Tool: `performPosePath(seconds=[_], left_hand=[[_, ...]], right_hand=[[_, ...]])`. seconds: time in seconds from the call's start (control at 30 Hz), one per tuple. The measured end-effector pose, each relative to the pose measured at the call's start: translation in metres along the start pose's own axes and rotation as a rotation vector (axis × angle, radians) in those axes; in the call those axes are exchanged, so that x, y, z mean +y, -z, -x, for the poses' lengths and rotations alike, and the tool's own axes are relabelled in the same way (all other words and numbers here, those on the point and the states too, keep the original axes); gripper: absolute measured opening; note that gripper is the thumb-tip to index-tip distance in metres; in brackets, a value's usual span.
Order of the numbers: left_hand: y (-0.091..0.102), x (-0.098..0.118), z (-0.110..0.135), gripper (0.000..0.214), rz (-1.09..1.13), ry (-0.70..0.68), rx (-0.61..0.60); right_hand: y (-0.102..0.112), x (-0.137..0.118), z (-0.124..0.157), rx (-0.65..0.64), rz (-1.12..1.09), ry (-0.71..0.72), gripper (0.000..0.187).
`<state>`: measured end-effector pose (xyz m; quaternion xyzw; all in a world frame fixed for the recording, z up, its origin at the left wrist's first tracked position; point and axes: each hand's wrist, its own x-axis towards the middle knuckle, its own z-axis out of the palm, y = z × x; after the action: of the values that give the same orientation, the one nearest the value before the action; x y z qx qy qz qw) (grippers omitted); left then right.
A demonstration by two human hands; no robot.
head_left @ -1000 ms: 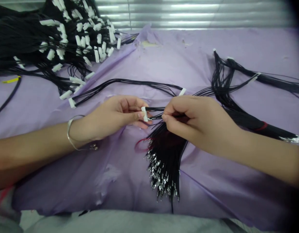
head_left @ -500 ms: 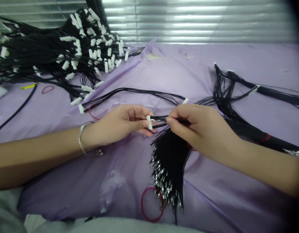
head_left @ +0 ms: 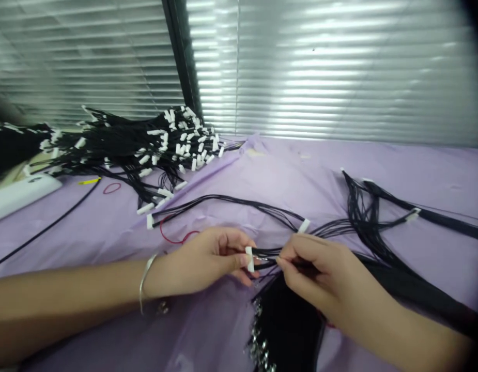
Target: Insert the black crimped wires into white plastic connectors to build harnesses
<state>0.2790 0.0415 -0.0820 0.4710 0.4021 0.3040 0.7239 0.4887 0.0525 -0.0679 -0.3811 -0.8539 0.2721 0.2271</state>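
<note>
My left hand [head_left: 215,258] pinches a small white connector housing [head_left: 250,259] between thumb and fingers. Several thin black wires run rightward out of the housing. Just right of it, my right hand [head_left: 320,274] is closed in a pinch on a black wire [head_left: 273,259], whose shiny metal terminal points at the housing. Whether that tip is inside the housing I cannot tell. Below my hands lies a thick bundle of black wires [head_left: 289,325] with bare metal terminals at its left edge. Behind them, a finished-looking wire cable with white connectors [head_left: 304,226] arcs across the cloth.
A large heap of black cables with white connectors [head_left: 165,135] lies at the back left. Near it are a white device [head_left: 25,194], a yellow tag [head_left: 89,181] and red rubber bands [head_left: 112,188]. More black wires [head_left: 363,206] lie right, on a purple cover [head_left: 293,175]. Blinds [head_left: 339,67] stand behind.
The view has tilted up, so everything sits lower in the picture and more of the blinds shows. Both hands keep the same grips, the housing and wire still close together.
</note>
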Motion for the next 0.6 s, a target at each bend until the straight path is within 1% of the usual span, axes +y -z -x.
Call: performPosePath(seconds=[0.07,0.13,0.17,0.23,0.3,0.37,0.43,0.5,0.6], left_hand=[[-0.001,-0.002,-0.001,0.019,0.056,0.004,0.028],[-0.002,-0.006,-0.001,0.02,0.133,0.004,0.076],[-0.002,-0.008,-0.001,0.021,0.168,-0.001,0.097],[-0.004,-0.009,-0.001,0.022,0.204,-0.023,0.142],[-0.004,-0.005,0.002,0.028,0.146,-0.078,0.183],[-0.004,0.004,0.006,0.038,-0.033,-0.158,0.217],[-0.002,0.015,0.011,0.04,-0.221,-0.258,0.206],[0.001,0.022,0.013,0.037,-0.256,-0.298,0.172],[0.008,0.024,0.007,0.034,-0.143,-0.176,0.145]], right_hand=[[0.002,-0.002,0.004,-0.02,-0.037,0.07,0.019],[0.004,-0.004,0.009,-0.016,-0.051,0.209,0.019],[0.004,-0.004,0.011,0.007,-0.034,0.289,0.02],[0.005,-0.003,0.015,0.061,0.051,0.416,0.026],[0.007,-0.001,0.018,0.066,0.179,0.46,0.034],[0.013,0.002,0.02,0.023,0.317,0.448,0.038],[0.02,0.006,0.026,-0.043,0.448,0.401,0.039],[0.027,0.009,0.036,-0.114,0.54,0.312,0.04],[0.034,0.018,0.053,-0.181,0.587,0.161,0.039]])
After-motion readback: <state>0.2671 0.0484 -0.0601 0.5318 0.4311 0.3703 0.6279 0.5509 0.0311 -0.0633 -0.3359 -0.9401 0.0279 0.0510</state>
